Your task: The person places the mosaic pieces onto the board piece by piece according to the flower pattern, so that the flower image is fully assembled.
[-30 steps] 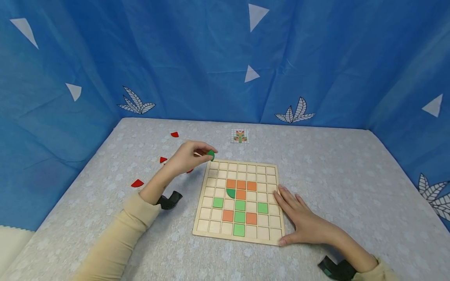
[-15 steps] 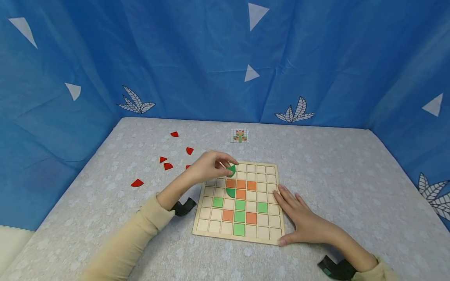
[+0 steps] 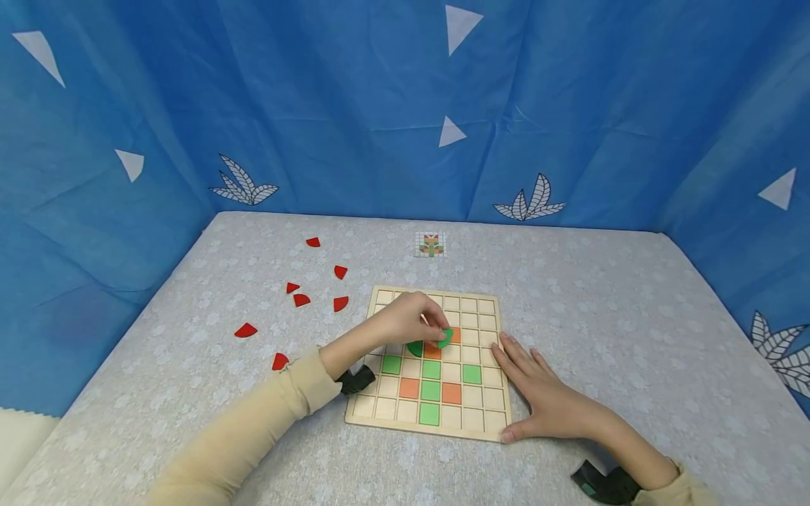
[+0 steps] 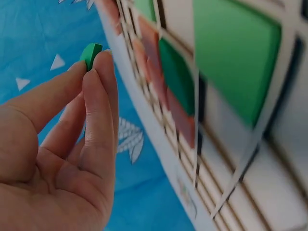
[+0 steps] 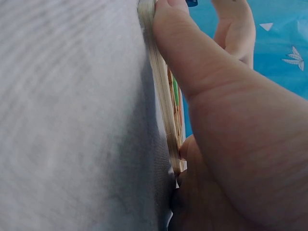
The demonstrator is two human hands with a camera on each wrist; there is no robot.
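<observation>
My left hand (image 3: 411,320) pinches a dark green quarter-circle tile (image 3: 446,338) between thumb and fingertips, over the middle of the wooden grid board (image 3: 483,401). The left wrist view shows that green tile (image 4: 90,54) by its edge, held above the board. Another dark green quarter-circle tile (image 3: 414,348) lies in a cell just left of an orange square. Light green squares (image 3: 430,391) and orange squares (image 3: 452,393) fill several other cells; part of the orange row is hidden by my left hand. My right hand (image 3: 549,398) rests at the board's right edge, fingers spread.
Several red quarter-circle tiles (image 3: 340,303) lie scattered on the cloth to the left of the board. Behind the board lies a small pattern card (image 3: 430,244) with a coloured grid picture. A blue curtain (image 3: 354,105) surrounds the table's back and sides.
My left hand has carried the green tile right and toward me, from the board's far left corner to over its middle. My right hand stays put on the edge.
</observation>
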